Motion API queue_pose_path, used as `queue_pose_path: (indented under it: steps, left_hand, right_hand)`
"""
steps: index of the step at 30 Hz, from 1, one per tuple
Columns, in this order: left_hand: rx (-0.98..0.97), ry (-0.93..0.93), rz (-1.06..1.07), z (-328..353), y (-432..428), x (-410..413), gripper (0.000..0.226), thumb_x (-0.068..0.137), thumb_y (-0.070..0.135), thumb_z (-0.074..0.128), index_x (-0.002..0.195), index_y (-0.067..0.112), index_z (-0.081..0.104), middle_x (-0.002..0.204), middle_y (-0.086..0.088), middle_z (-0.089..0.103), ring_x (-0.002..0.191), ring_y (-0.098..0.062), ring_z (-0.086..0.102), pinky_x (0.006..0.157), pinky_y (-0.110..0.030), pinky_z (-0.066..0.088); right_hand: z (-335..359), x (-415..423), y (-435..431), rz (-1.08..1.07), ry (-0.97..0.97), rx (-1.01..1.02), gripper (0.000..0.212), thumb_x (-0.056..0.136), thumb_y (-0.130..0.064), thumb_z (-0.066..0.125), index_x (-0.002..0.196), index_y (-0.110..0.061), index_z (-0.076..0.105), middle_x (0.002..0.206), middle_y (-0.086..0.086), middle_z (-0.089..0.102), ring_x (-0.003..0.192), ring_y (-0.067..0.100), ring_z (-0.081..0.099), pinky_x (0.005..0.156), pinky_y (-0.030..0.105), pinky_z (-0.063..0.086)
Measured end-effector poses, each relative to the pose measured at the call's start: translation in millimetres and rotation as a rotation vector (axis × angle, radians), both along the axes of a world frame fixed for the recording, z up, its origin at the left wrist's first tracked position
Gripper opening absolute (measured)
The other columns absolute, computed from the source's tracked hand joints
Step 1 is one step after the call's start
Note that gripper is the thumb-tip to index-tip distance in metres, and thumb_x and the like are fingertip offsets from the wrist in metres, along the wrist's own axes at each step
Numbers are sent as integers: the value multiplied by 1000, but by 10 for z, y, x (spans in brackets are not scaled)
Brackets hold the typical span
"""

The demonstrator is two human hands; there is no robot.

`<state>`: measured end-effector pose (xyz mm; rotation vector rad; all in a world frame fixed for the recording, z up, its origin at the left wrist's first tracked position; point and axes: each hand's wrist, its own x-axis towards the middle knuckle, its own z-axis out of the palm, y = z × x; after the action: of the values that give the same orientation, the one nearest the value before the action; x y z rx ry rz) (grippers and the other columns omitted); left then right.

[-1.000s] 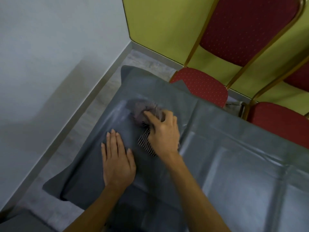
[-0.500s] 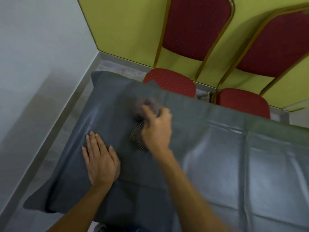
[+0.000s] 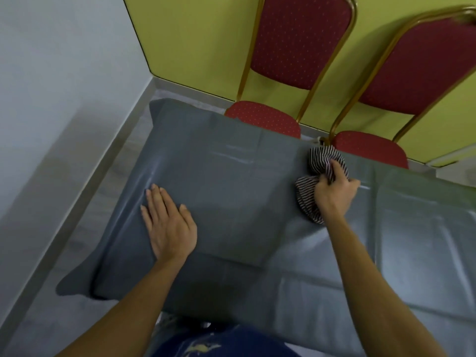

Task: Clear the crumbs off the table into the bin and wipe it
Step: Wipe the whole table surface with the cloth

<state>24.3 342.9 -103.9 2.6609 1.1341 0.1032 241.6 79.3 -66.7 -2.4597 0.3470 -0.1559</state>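
Under the right hand (image 3: 334, 191), clenched on the cloth (image 3: 315, 176), wiping is underway; left hand (image 3: 168, 225) lies spread flat on the counter (image 3: 231, 181); no crumbs or bin visible.

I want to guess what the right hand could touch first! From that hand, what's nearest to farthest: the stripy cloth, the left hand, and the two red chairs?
1. Cloth: gripped in the right hand.
2. Right chair: seat just past the table's far edge.
3. Left chair: seat farther left along that edge.
4. Left hand: flat on the table, far left.
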Motion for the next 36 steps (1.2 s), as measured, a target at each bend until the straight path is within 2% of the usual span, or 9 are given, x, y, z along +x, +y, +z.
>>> queue_pose_path:
  steps: [2,4,7,9,15,20,26,31,36]
  left_hand:
    - [-8,4,-3,5,-5,-8,64,100,31,25,152,-6,18,163,-19,12,153,-30,5,123,-50,9]
    - [-11,0,-5,-8,-1,-21,64,100,31,25,151,-7,19,163,-20,13,152,-31,7,122,-51,9]
    - [-21,-17,-14,-23,27,-42,64,99,30,24,151,-7,20,162,-21,16,152,-32,9,122,-52,10]
    - [-32,-26,-24,-26,41,-58,64,99,29,24,151,-7,21,161,-21,17,152,-32,10,122,-51,9]
    - [-114,-36,-43,-9,105,-41,59,101,17,35,152,-6,18,164,-18,10,153,-30,3,122,-48,1]
    - [-246,10,-122,123,271,-258,65,95,1,35,155,-2,10,165,-12,-2,153,-25,-6,124,-43,-1]
    - [-153,-46,-55,127,112,-1090,61,96,0,39,153,-4,18,164,-16,8,153,-29,3,123,-48,1]
    - [-100,-62,-79,-24,94,-1455,56,103,13,33,155,2,16,164,-15,12,153,-27,5,123,-51,6]
    - [-69,-78,-94,-37,116,-1495,58,103,27,21,154,0,17,165,-12,11,153,-24,6,122,-43,2]
  right_hand:
    - [24,-210,349,60,-10,22,46,91,-17,59,135,-32,57,126,18,43,109,38,54,99,35,44]
    - [-8,-684,824,291,-57,26,46,89,-16,61,132,-32,59,118,15,45,100,37,56,94,37,48]
    - [-60,-1492,1330,712,-109,-59,49,84,-13,60,128,-34,59,112,13,48,90,35,53,74,43,53]
    - [-64,-1605,1341,817,-111,-124,51,84,-13,59,129,-35,58,115,13,49,91,34,51,69,42,52]
    - [-44,-909,8,542,-101,-271,47,85,-22,55,129,-39,57,102,15,47,84,38,51,66,44,53]
    - [2,-688,-627,97,-3,-166,48,89,-20,58,134,-34,55,119,18,42,106,42,49,87,46,50]
    - [67,-1527,724,495,-110,36,44,84,-22,64,126,-33,62,107,12,47,87,35,56,75,41,55]
    - [57,-2568,1795,1008,-79,12,47,82,-25,67,129,-27,60,111,16,47,93,38,51,67,44,53]
    - [36,-2581,1410,954,-33,-84,45,83,-23,65,127,-31,60,107,14,48,86,35,52,59,38,51]
